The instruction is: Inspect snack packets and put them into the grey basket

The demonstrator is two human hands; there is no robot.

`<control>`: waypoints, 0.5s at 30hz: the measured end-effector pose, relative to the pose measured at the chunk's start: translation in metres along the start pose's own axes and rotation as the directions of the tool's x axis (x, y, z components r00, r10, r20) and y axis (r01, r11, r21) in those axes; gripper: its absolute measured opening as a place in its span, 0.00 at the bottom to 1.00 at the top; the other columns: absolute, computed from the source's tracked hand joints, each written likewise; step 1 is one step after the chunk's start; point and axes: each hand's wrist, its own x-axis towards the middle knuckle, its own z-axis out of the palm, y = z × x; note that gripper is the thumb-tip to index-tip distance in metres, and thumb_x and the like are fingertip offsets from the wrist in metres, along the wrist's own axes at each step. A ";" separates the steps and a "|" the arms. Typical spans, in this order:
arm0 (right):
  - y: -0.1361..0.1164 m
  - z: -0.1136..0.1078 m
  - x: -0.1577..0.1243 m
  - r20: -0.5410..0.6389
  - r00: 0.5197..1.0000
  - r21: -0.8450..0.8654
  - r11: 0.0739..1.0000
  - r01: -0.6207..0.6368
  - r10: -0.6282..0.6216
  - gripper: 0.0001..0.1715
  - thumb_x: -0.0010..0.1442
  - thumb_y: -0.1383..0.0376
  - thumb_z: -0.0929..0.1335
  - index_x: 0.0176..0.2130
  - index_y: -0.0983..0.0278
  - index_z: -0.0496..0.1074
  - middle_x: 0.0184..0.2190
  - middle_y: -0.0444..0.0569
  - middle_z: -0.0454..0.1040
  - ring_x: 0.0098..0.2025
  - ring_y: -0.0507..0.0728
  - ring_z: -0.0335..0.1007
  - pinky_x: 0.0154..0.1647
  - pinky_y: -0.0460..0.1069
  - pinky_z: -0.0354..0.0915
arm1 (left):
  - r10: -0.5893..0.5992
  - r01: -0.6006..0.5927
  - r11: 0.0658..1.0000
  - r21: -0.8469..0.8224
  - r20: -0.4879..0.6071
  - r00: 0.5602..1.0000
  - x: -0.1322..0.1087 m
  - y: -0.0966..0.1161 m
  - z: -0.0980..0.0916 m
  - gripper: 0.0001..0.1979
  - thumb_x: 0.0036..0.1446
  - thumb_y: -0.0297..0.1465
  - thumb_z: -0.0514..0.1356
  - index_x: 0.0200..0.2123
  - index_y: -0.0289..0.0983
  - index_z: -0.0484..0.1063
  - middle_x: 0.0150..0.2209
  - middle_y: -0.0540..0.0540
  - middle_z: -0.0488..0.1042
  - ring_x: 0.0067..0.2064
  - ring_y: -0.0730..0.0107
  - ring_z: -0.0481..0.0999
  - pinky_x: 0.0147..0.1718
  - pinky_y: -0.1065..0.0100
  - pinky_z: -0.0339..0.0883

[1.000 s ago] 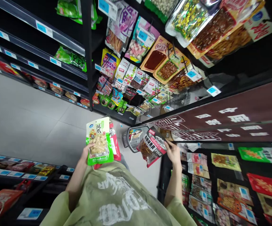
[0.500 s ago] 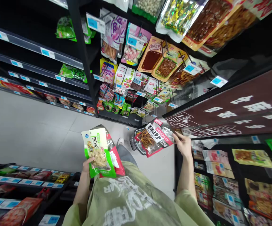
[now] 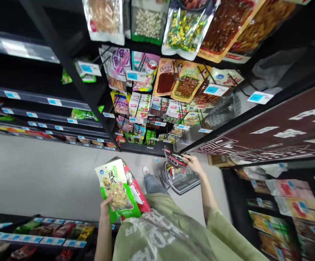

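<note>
My left hand (image 3: 106, 203) is closed on a white and green snack bag (image 3: 117, 188) with a clear window of pale pieces. Behind that bag, in the same grasp, sits a red and dark snack bag (image 3: 136, 186), partly covered. Out to the right, my right hand (image 3: 192, 163) pinches the edge of another dark and red snack bag (image 3: 175, 158), which tilts so that its front is foreshortened. Below this bag a grey shopping basket (image 3: 186, 185) stands on the floor, with some colourful packs inside it.
Ahead, a black rack carries hanging snack pouches (image 3: 187, 82) on hooks. Dark shelves (image 3: 32, 96) run along the left, with a low shelf (image 3: 40, 237) at the lower left. A brown sign panel (image 3: 271, 127) and more racks of packs (image 3: 288, 214) stand on the right.
My right hand has moved left with its bag, which has turned from face-up to steeply tilted over the basket. More of the basket shows. The camera view has shifted; my left hand keeps its bags.
</note>
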 end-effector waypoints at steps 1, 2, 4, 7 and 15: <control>0.001 0.003 0.012 0.063 0.998 -0.008 1.000 0.011 -0.010 0.22 0.56 0.54 0.67 0.43 0.64 0.81 0.43 0.52 0.82 0.46 0.64 0.78 0.52 0.58 0.69 | -0.004 0.004 1.000 0.003 -0.004 1.000 0.003 0.003 0.007 0.31 0.40 0.31 0.66 0.52 0.41 0.70 0.35 0.47 0.83 0.46 0.45 0.81 0.46 0.50 0.77; 0.003 0.006 0.024 0.115 0.993 -0.016 1.000 0.017 -0.015 0.21 0.57 0.55 0.66 0.43 0.64 0.80 0.43 0.51 0.82 0.47 0.63 0.78 0.52 0.58 0.69 | -0.006 0.006 1.000 0.016 -0.003 1.000 0.007 0.005 0.015 0.31 0.40 0.31 0.67 0.52 0.42 0.70 0.35 0.47 0.83 0.47 0.45 0.80 0.46 0.50 0.76; 0.009 0.016 0.047 0.177 0.984 -0.020 1.000 0.014 -0.010 0.20 0.57 0.57 0.65 0.42 0.63 0.81 0.43 0.51 0.82 0.46 0.62 0.77 0.51 0.56 0.69 | -0.005 0.006 0.997 0.072 -0.005 1.000 0.014 0.010 0.032 0.34 0.38 0.34 0.68 0.53 0.43 0.70 0.38 0.46 0.83 0.49 0.44 0.79 0.47 0.50 0.76; 0.020 0.038 0.075 0.200 0.980 -0.011 1.000 -0.013 0.015 0.17 0.56 0.59 0.66 0.39 0.62 0.81 0.41 0.51 0.82 0.44 0.62 0.77 0.50 0.55 0.68 | 0.021 -0.016 0.990 0.142 -0.031 0.999 0.023 0.017 0.053 0.38 0.34 0.37 0.71 0.54 0.47 0.69 0.43 0.45 0.82 0.52 0.42 0.77 0.47 0.50 0.76; 0.032 0.092 0.130 0.291 0.950 -0.010 0.994 -0.110 0.109 0.13 0.52 0.58 0.68 0.29 0.63 0.81 0.24 0.46 0.80 0.33 0.61 0.74 0.38 0.51 0.66 | 0.003 0.015 0.967 0.256 -0.072 0.997 0.022 0.036 0.070 0.44 0.38 0.43 0.70 0.61 0.50 0.61 0.47 0.45 0.81 0.52 0.42 0.77 0.48 0.50 0.76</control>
